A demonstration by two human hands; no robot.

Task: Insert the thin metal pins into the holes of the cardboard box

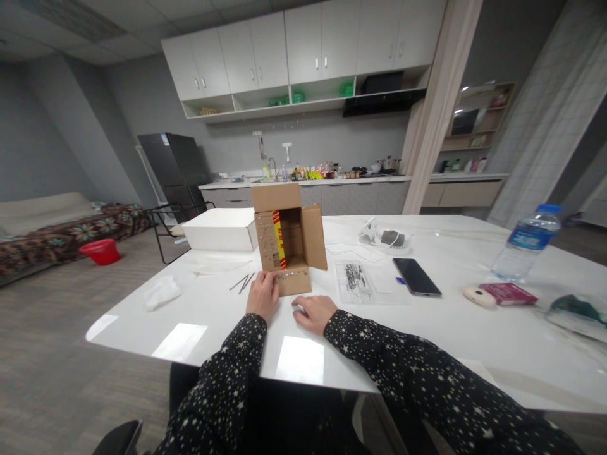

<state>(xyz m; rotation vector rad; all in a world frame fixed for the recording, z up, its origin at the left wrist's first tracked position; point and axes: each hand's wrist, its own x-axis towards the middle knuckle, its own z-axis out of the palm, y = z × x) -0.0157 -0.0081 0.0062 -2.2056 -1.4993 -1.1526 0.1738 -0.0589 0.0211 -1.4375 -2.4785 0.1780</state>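
A small cardboard box point(265, 243) with yellow-and-red tape point(279, 240) stands on the white table, its opening facing me and its flaps spread. My left hand point(263, 296) rests at the left edge of the lower flap point(296, 284), with its index finger stretched over the flap. Small shiny bits lie along that flap and dot the box's side. Just right of the flap's front, my right hand point(313, 314) lies on the tabletop, fingers loosely bent and thumb apart. A grey patch shows between them, too unclear to name. A few thin metal rods point(244, 282) lie left of my left hand.
Right of the box is a clear plastic case point(353, 282) of small metal parts, then a phone point(416, 277). Farther right are a water bottle point(524, 243) and a maroon box point(509, 294). A white box point(220, 229) and crumpled tissue point(161, 292) are on the left.
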